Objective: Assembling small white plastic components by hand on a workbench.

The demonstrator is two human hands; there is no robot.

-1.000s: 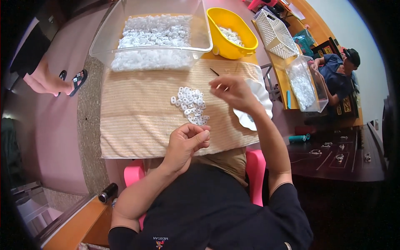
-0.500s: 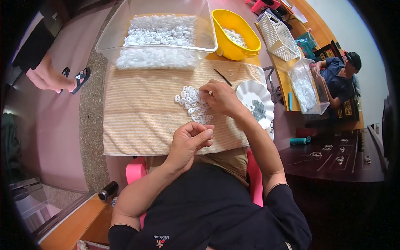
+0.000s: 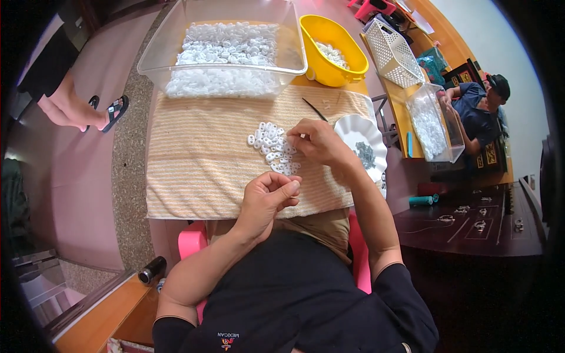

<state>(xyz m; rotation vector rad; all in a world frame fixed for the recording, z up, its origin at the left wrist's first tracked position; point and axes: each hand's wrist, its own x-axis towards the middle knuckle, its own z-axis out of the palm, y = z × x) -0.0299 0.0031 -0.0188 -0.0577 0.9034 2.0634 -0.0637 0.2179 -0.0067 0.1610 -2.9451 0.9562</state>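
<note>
A pile of small white plastic pieces with holes (image 3: 272, 143) lies on a striped tan towel (image 3: 200, 165). At the pile's right edge is my right hand (image 3: 321, 143), its thumb and fingertips pinched together. Whether a piece sits between those fingertips is too small to tell. Nearer to me, just below the pile, my left hand (image 3: 269, 199) is raised with thumb and fingers pressed together, and what it holds, if anything, is hidden. A white plate with a wavy rim (image 3: 351, 125) stands right of my right hand, bearing a heap of tiny grey pieces (image 3: 365, 155).
Behind the towel stand a large clear bin (image 3: 220, 82) of white pieces and a yellow tub (image 3: 336, 59). A thin black tool (image 3: 315, 109) lies on the towel. At right, a person (image 3: 479, 109) sits by another clear bin (image 3: 432, 132); someone's legs (image 3: 62, 103) show at left.
My right hand has drawn slightly to the right along the pile's edge, its fingertips still pinched. My left hand has hardly moved.
</note>
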